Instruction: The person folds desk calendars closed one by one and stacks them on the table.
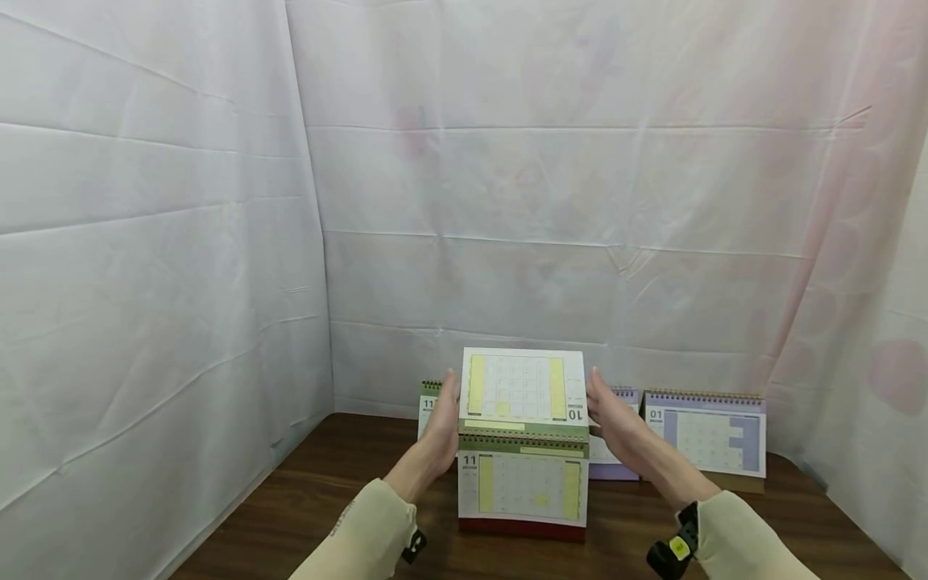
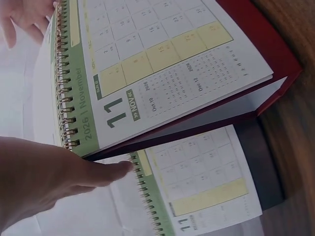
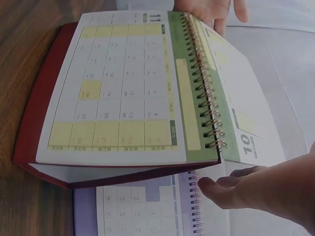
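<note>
A desk calendar [image 1: 522, 487] with a red stand and gold rings stands on the table, its November page facing me. Above the rings, the October page [image 1: 522, 387] is turned over the top and shows upside down. My left hand [image 1: 437, 435] is upright along the calendar's left side, fingers fairly straight. On the opposite side my right hand [image 1: 619, 423] mirrors it, palm toward the calendar. The left thumb [image 2: 115, 172] lies close to the ring end in the left wrist view. In the right wrist view the right fingertips [image 3: 211, 189] are near the calendar's edge.
Behind on the left stands another green November calendar [image 1: 428, 403], partly hidden. A purple calendar [image 1: 616, 467] is partly covered by my right hand, and a purple January calendar [image 1: 705, 439] stands farther right. White cloth [image 1: 536, 177] hangs around the dark wooden table [image 1: 290, 524].
</note>
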{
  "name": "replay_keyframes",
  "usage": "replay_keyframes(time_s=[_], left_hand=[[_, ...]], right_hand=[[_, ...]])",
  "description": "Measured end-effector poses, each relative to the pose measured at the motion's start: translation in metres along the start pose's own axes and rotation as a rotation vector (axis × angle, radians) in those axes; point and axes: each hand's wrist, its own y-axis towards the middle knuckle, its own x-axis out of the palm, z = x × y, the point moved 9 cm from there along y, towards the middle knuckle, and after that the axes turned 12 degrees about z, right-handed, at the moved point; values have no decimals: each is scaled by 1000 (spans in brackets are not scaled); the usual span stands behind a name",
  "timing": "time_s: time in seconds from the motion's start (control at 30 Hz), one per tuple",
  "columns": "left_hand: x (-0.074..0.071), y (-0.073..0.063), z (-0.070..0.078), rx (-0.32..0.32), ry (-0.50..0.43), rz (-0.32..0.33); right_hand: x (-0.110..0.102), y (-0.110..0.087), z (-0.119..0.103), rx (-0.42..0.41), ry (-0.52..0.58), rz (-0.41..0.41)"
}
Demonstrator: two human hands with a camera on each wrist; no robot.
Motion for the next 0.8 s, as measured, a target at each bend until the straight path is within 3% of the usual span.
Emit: replay_keyframes(time_s=[0.2, 0.4, 0.8], left_hand=[[-1, 0, -2, -19, -81, -44], [0, 1, -3, -6, -105, -77], [0, -5, -1, 30, -162, -103]], right_hand=[[3, -4, -3, -1, 156, -43], [5, -5, -3, 11, 280, -71], [9, -15, -2, 27, 377, -148]])
